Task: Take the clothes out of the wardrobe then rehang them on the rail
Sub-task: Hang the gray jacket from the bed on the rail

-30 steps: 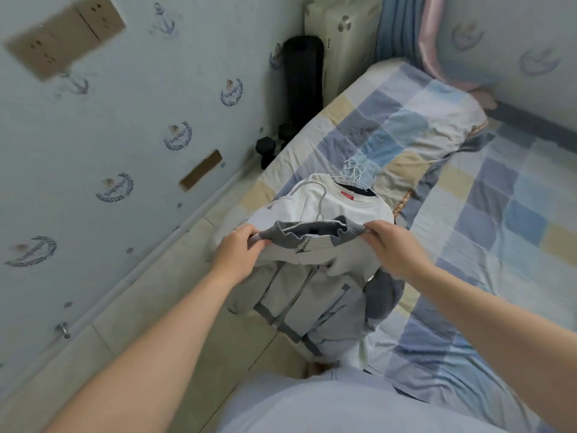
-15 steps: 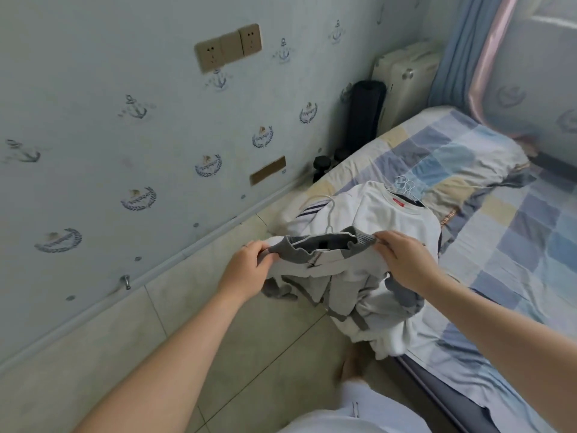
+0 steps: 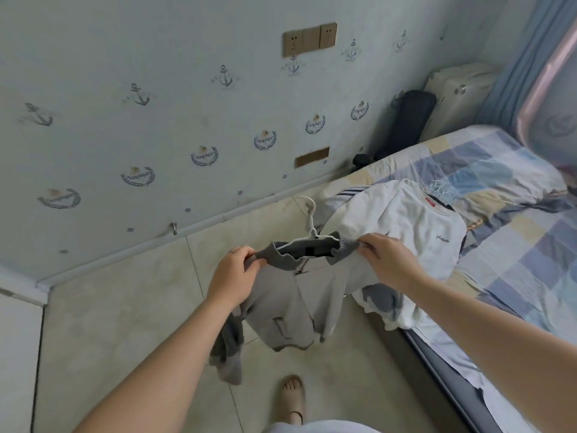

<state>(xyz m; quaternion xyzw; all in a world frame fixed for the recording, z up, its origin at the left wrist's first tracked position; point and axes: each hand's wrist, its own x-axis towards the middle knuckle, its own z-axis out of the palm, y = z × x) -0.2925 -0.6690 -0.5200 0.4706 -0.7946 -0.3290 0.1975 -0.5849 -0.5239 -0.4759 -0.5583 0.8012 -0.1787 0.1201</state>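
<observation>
We stand on a pale tiled floor [image 3: 131, 307] beside a bed [image 3: 530, 245] with a checked cover. Our left hand [image 3: 232, 276] and right hand [image 3: 388, 260] each pinch one end of a grey jacket [image 3: 290, 304] collar, holding it on its white hanger [image 3: 312, 223] above the floor, just off the bed's near edge. A white shirt [image 3: 415, 223] lies on the bed. Anchor-patterned wallpaper [image 3: 156, 104] carries wall sockets [image 3: 309, 39].

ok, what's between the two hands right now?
In the head view, the grey collar of the jacket stretches between the left hand and right hand, with a white hanger inside it.
</observation>
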